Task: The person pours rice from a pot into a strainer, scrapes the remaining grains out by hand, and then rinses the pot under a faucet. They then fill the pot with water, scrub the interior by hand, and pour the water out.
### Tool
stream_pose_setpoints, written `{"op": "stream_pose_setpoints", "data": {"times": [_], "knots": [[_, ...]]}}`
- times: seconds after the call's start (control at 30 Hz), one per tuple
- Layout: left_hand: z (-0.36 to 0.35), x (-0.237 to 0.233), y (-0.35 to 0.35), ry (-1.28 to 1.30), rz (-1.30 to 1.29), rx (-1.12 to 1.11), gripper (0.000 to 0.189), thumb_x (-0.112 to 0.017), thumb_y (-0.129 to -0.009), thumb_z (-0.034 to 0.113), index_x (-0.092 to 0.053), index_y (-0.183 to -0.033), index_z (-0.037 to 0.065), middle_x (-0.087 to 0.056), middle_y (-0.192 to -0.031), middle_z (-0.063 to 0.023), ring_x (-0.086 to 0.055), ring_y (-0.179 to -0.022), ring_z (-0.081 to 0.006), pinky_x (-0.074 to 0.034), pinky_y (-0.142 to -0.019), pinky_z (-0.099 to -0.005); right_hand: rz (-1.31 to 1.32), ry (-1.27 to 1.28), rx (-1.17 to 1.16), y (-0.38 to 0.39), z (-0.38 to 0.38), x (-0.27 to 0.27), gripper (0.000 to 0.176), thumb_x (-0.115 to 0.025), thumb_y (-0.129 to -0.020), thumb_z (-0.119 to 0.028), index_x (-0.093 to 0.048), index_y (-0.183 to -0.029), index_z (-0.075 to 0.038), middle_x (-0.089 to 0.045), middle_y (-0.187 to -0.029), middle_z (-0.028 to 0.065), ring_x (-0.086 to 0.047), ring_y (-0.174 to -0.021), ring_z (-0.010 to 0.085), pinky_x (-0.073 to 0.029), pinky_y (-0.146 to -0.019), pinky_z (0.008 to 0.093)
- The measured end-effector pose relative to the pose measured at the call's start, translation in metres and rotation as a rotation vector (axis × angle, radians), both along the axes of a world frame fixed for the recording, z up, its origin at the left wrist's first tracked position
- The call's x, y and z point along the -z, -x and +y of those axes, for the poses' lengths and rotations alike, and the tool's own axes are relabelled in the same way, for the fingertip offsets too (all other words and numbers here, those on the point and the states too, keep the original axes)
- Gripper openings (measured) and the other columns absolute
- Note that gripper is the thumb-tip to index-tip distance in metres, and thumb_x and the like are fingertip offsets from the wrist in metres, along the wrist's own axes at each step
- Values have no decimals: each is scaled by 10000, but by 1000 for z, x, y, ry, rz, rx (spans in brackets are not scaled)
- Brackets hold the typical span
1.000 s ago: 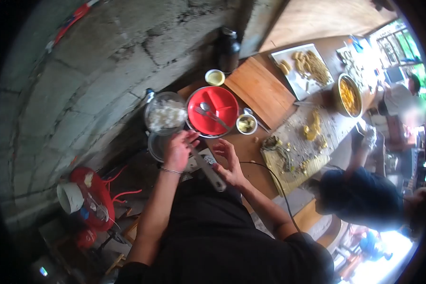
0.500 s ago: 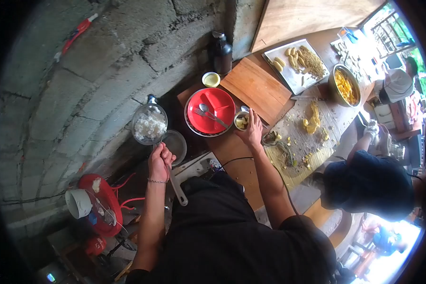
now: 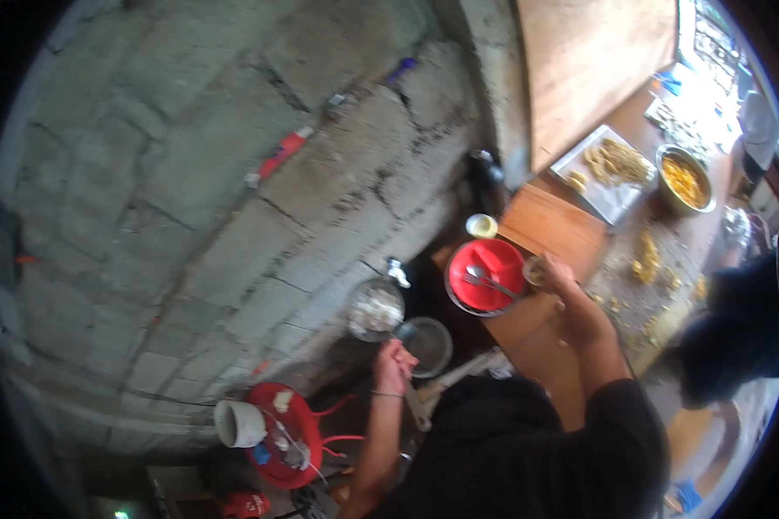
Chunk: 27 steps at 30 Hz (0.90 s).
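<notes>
My left hand [image 3: 393, 367] is closed round the handle of a long-handled pan [image 3: 355, 322] filled with white, rice-like lumps [image 3: 376, 310]. Just below and right of the pan lies a round, grey, glass-like lid or dish [image 3: 426, 346]. On the table's edge sits a red divided plate [image 3: 465, 292] with a spoon and fork [image 3: 486, 280] on it. At the plate's right side my right hand [image 3: 560, 278] has its fingers round a small cup [image 3: 534, 272] with pale yellowish contents. Blur softens the fingers there.
A wooden board [image 3: 550, 221], a bowl of orange-yellow pieces [image 3: 684, 179] and a metal tray [image 3: 614, 204] stand farther along the table. A pale cup [image 3: 481, 226] and dark bottle [image 3: 486, 182] are by the block wall [image 3: 190, 216]. A red stool [image 3: 277, 467] stands lower left; another person [image 3: 736, 329] is at right.
My view has swung left, so everything sits farther right and lower. My right hand's spread fingers have closed on the small cup. My left hand still holds the pan.
</notes>
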<state>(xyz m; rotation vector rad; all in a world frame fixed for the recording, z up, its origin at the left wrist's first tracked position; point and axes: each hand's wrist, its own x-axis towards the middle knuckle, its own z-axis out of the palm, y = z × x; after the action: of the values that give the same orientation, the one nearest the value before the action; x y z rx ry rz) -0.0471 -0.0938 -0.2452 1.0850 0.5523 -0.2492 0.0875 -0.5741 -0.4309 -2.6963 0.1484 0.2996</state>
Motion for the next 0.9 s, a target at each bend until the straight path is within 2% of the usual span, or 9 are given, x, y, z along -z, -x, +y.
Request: {"op": "stream_pose_setpoints", "data": {"times": [0.13,0.27,0.4,0.47,0.53,0.63,0.73,0.77,0.9], "knots": [[13,15,2,129,-53,-38,310,-534,-1014,170,-450,-716,154,-399,-558,27,-395,-448,-139,-442,-549,-357,-104,135,11,5,-4,32,822,-900,-655,-344,-547,-1388,-220,-573,-1281,123,-565,-1246,355,-499,-1022,472],[20,19,4,187,-83,-56,215,-546,-1029,186,-519,-821,136,-404,-586,34,-376,-459,-119,-419,-556,-350,-107,136,36,17,2,18,686,-877,-695,-377,-613,-1315,-250,-525,-1309,110,-511,-1291,349,-495,-1015,508],[18,18,15,142,-119,-38,181,-552,-1033,219,-551,-868,145,-385,-600,62,-352,-485,-94,-391,-585,-335,-39,191,-4,15,3,14,704,-850,-727,-404,-574,-1370,-322,-501,-1379,118,-491,-1320,371,-472,-1055,528],[19,11,17,108,-102,-45,162,-555,-1028,214,-564,-885,138,-394,-602,55,-365,-487,-100,-397,-579,-338,-145,180,14,14,-1,25,509,-845,-743,-386,-692,-1222,-312,-580,-1303,133,-553,-1258,383,-462,-1075,521],[27,23,25,85,-99,-53,157,-562,-1033,223,-555,-934,102,-402,-599,25,-397,-463,-123,-439,-524,-340,-125,98,-86,14,2,-2,621,-885,-703,-365,-658,-1272,-260,-605,-1268,148,-569,-1240,380,-476,-1051,498],[32,23,26,-6,-72,-70,141,-579,-1023,209,-550,-935,103,-407,-591,29,-403,-456,-105,-393,-461,-304,-101,17,-197,25,17,-44,757,-921,-679,-347,-574,-1337,-204,-621,-1260,162,-602,-1189,376,-509,-985,494],[34,25,25,3,-57,-102,130,-580,-1020,198,-551,-921,119,-417,-623,44,-380,-474,-75,-341,-429,-269,-158,-133,-236,35,15,-23,770,-926,-686,-380,-539,-1315,-164,-637,-1232,179,-632,-1145,374,-516,-966,517],[38,22,24,-10,-28,-76,138,-567,-1009,198,-569,-926,88,-449,-570,18,-447,-430,-122,-439,-460,-316,-112,-191,-179,33,15,-13,840,-923,-661,-419,-529,-1337,-115,-632,-1226,193,-623,-1148,385,-509,-978,511],[37,22,22,-87,-55,-18,184,-548,-1054,224,-569,-936,84,-429,-584,36,-403,-439,-87,-402,-460,-291,-258,-228,-74,61,35,-51,920,-942,-630,-401,-524,-1359,-29,-630,-1257,219,-631,-1181,362,-521,-1005,470]]}}
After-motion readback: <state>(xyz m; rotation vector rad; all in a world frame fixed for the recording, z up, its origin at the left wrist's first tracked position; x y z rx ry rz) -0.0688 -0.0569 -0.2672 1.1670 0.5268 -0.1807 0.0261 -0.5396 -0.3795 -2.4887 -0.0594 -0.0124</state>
